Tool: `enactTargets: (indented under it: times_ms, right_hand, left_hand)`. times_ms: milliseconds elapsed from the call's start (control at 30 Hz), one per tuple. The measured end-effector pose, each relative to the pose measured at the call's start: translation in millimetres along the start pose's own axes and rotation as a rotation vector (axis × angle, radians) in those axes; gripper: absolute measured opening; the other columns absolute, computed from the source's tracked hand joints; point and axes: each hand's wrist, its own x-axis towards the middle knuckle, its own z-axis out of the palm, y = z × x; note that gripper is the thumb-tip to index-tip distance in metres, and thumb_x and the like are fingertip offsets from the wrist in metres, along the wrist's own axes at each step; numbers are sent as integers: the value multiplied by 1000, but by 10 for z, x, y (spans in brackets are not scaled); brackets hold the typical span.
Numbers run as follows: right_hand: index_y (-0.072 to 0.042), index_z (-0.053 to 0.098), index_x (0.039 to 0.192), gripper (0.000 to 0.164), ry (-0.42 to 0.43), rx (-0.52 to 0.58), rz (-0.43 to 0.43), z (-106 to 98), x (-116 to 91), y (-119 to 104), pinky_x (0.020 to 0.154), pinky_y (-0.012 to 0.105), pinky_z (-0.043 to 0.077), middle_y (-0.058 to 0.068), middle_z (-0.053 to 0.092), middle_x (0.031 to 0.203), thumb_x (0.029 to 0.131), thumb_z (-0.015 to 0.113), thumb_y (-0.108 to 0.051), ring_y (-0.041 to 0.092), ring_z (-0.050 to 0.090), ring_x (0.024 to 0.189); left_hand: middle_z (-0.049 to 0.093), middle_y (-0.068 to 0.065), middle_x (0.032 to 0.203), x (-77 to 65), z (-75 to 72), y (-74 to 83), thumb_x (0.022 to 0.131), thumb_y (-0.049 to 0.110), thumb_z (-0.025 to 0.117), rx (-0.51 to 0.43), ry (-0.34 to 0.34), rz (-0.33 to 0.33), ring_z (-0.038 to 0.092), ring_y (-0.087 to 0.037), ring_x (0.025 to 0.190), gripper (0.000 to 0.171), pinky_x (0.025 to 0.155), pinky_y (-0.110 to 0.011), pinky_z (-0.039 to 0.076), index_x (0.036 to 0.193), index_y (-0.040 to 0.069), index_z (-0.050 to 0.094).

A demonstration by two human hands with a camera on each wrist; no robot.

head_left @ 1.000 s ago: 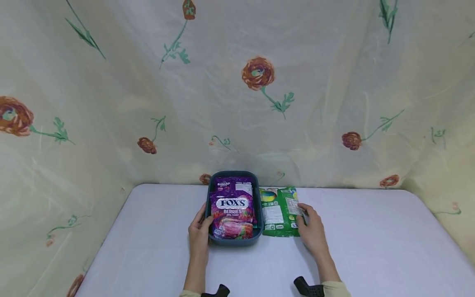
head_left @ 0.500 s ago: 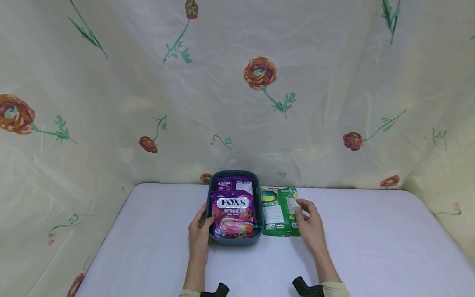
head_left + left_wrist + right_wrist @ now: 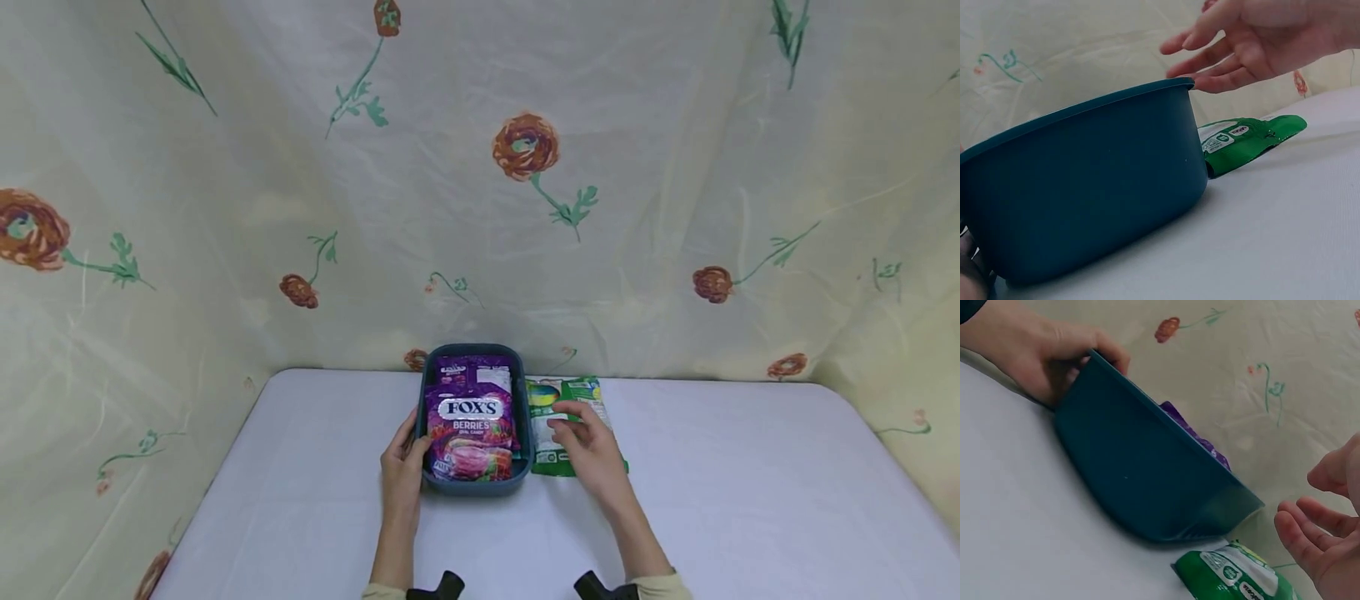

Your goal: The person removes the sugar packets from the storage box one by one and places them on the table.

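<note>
A dark teal plastic tub (image 3: 480,490) stands on the table with purple candy bags in it. On top lies a bag labelled FOX'S Berries (image 3: 471,429). My left hand (image 3: 403,475) grips the tub's left side, thumb over the rim and fingers outside, as the right wrist view also shows. Just right of the tub, a green packet (image 3: 555,458) lies flat with its printed side up. My right hand (image 3: 592,450) hovers over this packet, fingers spread and loosely bent, holding nothing. In the left wrist view the right hand's fingertips (image 3: 1210,81) appear close to the tub's rim.
The white-covered table (image 3: 750,483) extends to both sides and in front of the tub. Behind it hangs a pale curtain (image 3: 637,250) printed with brown flowers. Black wrist-mounted devices (image 3: 442,587) show at the bottom edge.
My right hand has let go of the green packet's right edge and moved left above it, towards the tub. The left hand and the tub have stayed in place.
</note>
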Motion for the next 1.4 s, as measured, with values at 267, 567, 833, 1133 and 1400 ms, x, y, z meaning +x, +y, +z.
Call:
enactTargets:
  times_ms: [267, 567, 833, 1133, 1400]
  right_hand:
    - [-10, 48, 132, 35, -57, 41, -22, 87, -23, 2, 95, 32, 50, 11, 49, 137, 97, 50, -17, 28, 55, 120]
    - [-9, 49, 131, 34, -80, 110, -38, 123, -50, -27, 90, 16, 48, 12, 49, 137, 97, 50, -12, 27, 52, 124]
    - [-13, 49, 132, 35, -115, 81, -15, 181, -100, -103, 104, 34, 43, 11, 48, 140, 97, 50, -15, 25, 47, 131]
    - [-11, 45, 136, 39, -222, 73, -21, 342, -164, -224, 109, 43, 37, 8, 41, 146, 97, 49, -13, 27, 38, 137]
    - [-12, 48, 134, 37, -190, 68, 2, 440, -196, -321, 112, 47, 29, 12, 28, 154, 97, 49, -13, 32, 29, 142]
  left_hand:
    - [42, -6, 148, -6, 28, 0, 92, 15, 55, 0, -4, -8, 39, -24, 137, 47, 109, -38, 35, 138, 20, 49]
    - [40, -9, 149, -24, 43, -6, 93, 15, 53, -1, -14, -7, 36, -27, 139, 48, 111, -42, 33, 140, 17, 46]
    - [41, -7, 148, -12, 39, -5, 91, 13, 54, -19, -8, -5, 36, -25, 139, 48, 111, -39, 32, 138, 18, 49]
    - [44, -6, 146, -5, 6, 17, 89, 12, 55, -18, 15, 2, 40, -23, 136, 48, 110, -39, 35, 136, 21, 52]
    - [45, -4, 146, -10, 12, 3, 89, 14, 55, -23, 10, 1, 41, -20, 135, 47, 112, -37, 33, 135, 21, 52]
